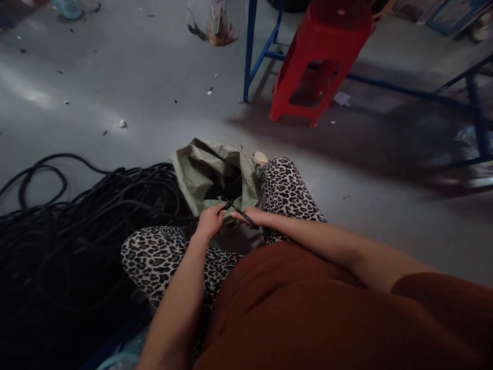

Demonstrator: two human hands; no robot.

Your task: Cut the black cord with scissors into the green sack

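Note:
My left hand (pixel 210 220) is closed around the end of a black cable that runs off to the left. My right hand (pixel 252 216) pinches a thin black rod-like piece (pixel 241 213) that slants between both hands. Both hands hover over my lap, just in front of an open green woven sack (pixel 200 169) with dark pieces inside. A large tangle of black cable (pixel 77 226) lies on the floor to my left. My legs in leopard-print trousers (pixel 288 190) flank the sack.
A red plastic stool (pixel 319 56) stands on the grey concrete floor ahead, beside a blue metal frame (pixel 250 51). Small bits of litter dot the floor. A torn bag (pixel 211 23) sits at the far top.

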